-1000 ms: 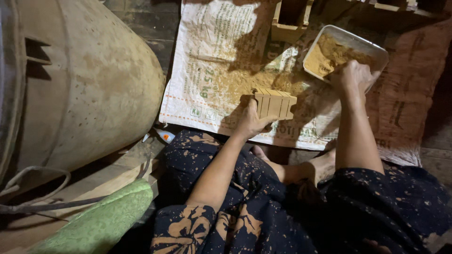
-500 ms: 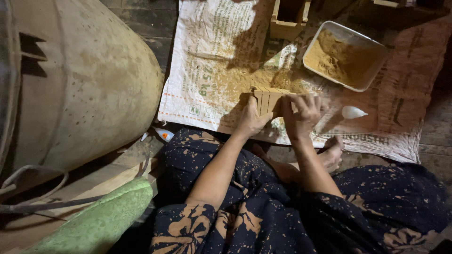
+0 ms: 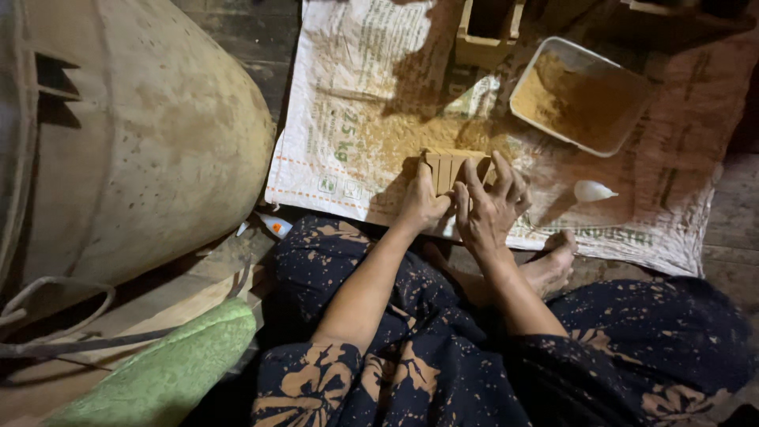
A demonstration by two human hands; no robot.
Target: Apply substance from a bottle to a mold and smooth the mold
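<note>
Nearest: lap in dark floral-print cloth [image 3: 443, 372], both forearms reaching out over it, one bare foot [image 3: 553, 265] showing just right of them at the near edge of the woven sack [image 3: 356, 103] spread on the floor.

Left hand [image 3: 423, 204] grips the left end of a small slatted wooden block [image 3: 452, 168], fingers curled round it. Right hand [image 3: 490, 207] sits on the block's right part, fingers spread and pressing down, not closed in a fist. Block lies on the sack close to its near edge, roughly mid-width, amid a scatter of tan powder [image 3: 395, 134].

Right of the hands, a small white cone-shaped piece [image 3: 593, 190] lies on the sack, apart from them.

Farther out, toward the sack's far right corner: white rectangular tray [image 3: 526, 83] holding more tan powder. Far edge, centre: wooden frame piece [image 3: 486, 32], partly cut off.

Off the sack, left: big rounded dusty vessel [image 3: 150, 134]; green textured cloth [image 3: 166, 372] at near left.
</note>
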